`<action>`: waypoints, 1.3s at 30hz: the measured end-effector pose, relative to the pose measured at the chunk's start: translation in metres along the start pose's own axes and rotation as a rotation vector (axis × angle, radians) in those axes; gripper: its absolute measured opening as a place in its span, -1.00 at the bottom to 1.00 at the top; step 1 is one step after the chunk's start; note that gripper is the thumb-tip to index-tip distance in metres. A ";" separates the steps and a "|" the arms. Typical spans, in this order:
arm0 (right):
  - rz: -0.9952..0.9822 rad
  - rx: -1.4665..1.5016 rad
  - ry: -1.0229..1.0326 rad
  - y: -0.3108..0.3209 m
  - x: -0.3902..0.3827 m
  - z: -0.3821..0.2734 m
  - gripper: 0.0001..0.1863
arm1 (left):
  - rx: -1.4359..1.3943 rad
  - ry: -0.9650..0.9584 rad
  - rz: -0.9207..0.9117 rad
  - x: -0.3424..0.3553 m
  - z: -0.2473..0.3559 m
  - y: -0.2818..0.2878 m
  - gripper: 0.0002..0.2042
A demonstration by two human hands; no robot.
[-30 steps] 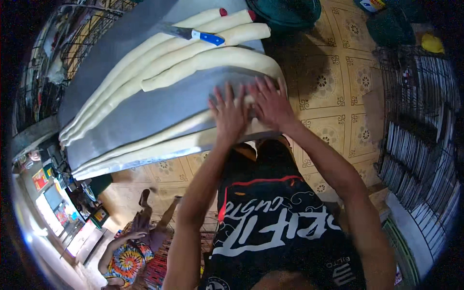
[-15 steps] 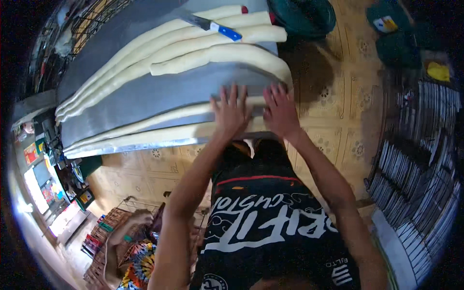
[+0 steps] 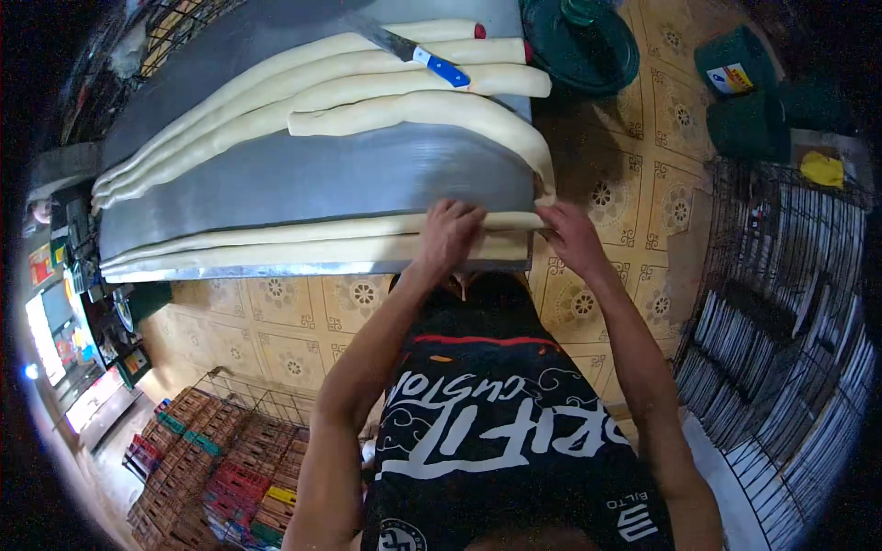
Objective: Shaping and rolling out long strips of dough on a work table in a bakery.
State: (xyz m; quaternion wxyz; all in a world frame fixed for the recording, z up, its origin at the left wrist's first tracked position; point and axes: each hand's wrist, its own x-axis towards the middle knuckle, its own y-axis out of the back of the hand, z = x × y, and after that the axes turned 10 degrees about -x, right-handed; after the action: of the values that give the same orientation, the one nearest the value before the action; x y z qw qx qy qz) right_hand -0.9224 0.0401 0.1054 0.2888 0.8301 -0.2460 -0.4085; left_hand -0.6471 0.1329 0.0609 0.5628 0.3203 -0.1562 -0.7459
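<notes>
Two long pale dough ropes run side by side along the near edge of the grey metal table [image 3: 367, 174]. My left hand [image 3: 448, 237] is closed over the farther dough rope [image 3: 322, 230], its fingers curled down around it. At the table's right edge my right hand [image 3: 574, 234] pinches the end of that same rope. The nearer dough rope [image 3: 303, 253] lies right along the edge and passes beneath my left hand. Beyond a strip of bare metal lies a thicker dough roll [image 3: 432, 106], its right end drooping over the table's corner near my right hand.
Several more dough rolls [image 3: 367, 87] lie at the back, two with red ends. A knife [image 3: 441, 69] with a blue handle rests across them. Right of the table stand a dark green tub [image 3: 588, 78] and green bins [image 3: 749, 124]. Wire racks [image 3: 763, 340] line the right; crates [image 3: 220, 459] stand lower left.
My hands lay flat with fingers spread on the dough; now both are curled round the rope. The right hand moved right to its end. A person at lower left has left the view.
</notes>
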 end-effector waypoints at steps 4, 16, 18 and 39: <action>0.458 0.012 0.185 -0.055 -0.013 0.029 -0.42 | 0.145 -0.084 0.081 -0.005 0.019 -0.007 -0.50; 0.412 -0.018 0.117 -0.053 0.006 0.013 -0.39 | 0.293 -0.310 0.473 0.005 0.009 -0.017 -0.59; 0.467 -0.094 0.112 -0.040 0.009 0.003 -0.39 | 0.212 -0.274 0.372 0.000 0.015 -0.023 -0.57; 0.887 -0.491 0.164 -0.045 0.119 -0.035 -0.28 | 0.253 -0.181 0.124 -0.027 0.018 -0.046 -0.13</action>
State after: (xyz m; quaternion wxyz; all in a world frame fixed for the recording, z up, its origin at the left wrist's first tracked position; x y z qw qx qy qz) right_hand -0.8213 0.0050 0.0286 0.6391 0.5830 -0.4479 -0.2258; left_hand -0.6887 0.1704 0.0553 0.5463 0.3102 -0.3183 -0.7099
